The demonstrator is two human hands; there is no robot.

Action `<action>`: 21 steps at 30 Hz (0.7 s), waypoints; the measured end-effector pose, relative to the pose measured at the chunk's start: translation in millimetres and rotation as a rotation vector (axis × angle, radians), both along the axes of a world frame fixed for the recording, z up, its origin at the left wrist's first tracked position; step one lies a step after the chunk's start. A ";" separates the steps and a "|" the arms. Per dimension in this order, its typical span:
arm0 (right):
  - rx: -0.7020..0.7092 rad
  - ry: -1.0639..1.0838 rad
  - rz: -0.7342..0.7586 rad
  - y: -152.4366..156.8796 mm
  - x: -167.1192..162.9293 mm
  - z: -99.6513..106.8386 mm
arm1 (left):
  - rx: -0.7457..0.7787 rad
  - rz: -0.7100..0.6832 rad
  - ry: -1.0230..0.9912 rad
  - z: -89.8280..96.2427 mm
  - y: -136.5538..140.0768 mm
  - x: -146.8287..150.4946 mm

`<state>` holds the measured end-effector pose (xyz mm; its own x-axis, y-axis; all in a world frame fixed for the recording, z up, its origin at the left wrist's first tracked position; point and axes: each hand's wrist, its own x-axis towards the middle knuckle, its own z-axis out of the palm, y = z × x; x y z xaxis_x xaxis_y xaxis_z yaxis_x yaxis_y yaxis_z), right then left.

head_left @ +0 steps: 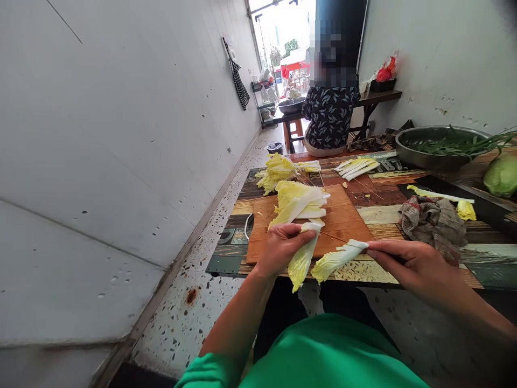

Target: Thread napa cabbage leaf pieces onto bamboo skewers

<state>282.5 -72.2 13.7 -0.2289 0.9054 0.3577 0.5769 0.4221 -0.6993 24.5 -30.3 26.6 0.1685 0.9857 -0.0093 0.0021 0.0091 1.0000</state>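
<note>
My left hand [285, 248] is closed on a napa cabbage leaf [306, 257], whose yellow tip hangs down past the table's front edge. My right hand [404, 258] pinches the white stem end of a second cabbage leaf [337, 261], its frilly end pointing left. A thin wooden skewer [334, 237] runs between the two leaves; whether it pierces either one is hidden by my fingers. Behind my left hand, a pile of loose cabbage leaves [301, 202] lies on the wooden cutting board [351, 218].
Skewered cabbage leaves [278, 170] and another skewered bunch [357, 167] lie beyond the board. A crumpled grey cloth [434, 223] is at right, near a metal basin [436, 161] of greens and a round cabbage [502, 173]. A person [329, 116] sits farther back.
</note>
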 end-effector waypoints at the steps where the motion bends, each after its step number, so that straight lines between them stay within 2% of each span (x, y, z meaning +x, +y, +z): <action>1: -0.007 0.008 0.003 0.0 -2.3 0.6 | 0.005 -0.010 0.002 -0.1 -0.3 0.6; 6: -0.049 0.081 -0.004 -0.2 -17.2 4.8 | -0.016 -0.114 0.037 2.5 -2.4 6.3; 12: -0.075 0.152 -0.033 -2.2 -27.2 6.1 | 0.069 -0.066 0.113 15.6 -5.7 9.0; 18: -0.146 0.186 0.046 -2.5 -33.4 4.1 | -0.015 -0.218 0.099 -2.0 -0.6 13.5; 21: -0.136 0.200 0.024 -1.5 -36.1 5.2 | -0.019 -0.210 0.088 -4.8 1.9 18.5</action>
